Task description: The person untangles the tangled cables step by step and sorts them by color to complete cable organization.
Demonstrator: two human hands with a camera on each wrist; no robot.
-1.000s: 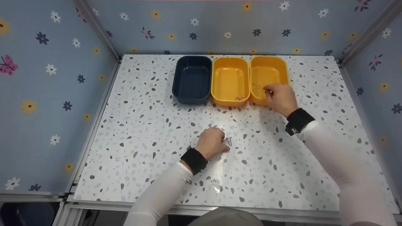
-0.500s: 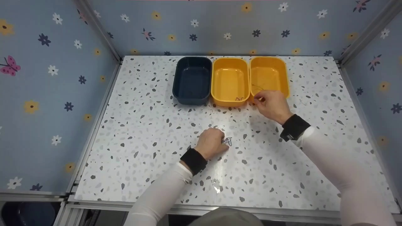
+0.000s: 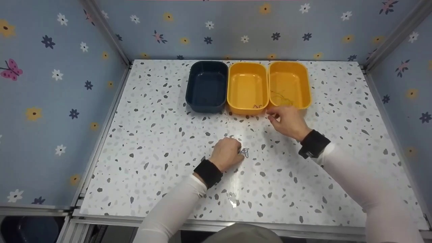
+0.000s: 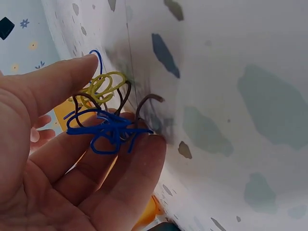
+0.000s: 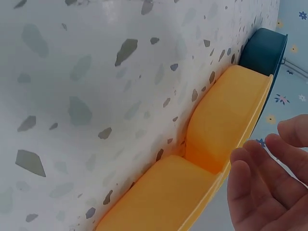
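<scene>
In the left wrist view a tangle of short thin wires (image 4: 108, 125), blue, yellow and brown, lies between the thumb and curled fingers of my left hand (image 3: 226, 154), low at the tabletop. My right hand (image 3: 288, 122) hovers at the near rim of the right yellow box (image 3: 291, 76), nothing between its loosely bent fingers. Inside that box lie thin yellow and dark wires (image 3: 282, 100). A few small dark wire pieces (image 3: 257, 106) sit at the near end of the middle yellow box (image 3: 248, 82).
A dark blue box (image 3: 207, 86) stands left of the yellow ones, all three side by side at the back of the speckled table (image 3: 152, 135). Flower-patterned panels (image 3: 236, 27) enclose the back and sides. Clear shiny tape (image 3: 233, 199) or similar lies near the front edge.
My right hand has drawn back out of the right yellow box toward its near edge, and yellow wire now shows inside. The left hand has stayed in place with its wires.
</scene>
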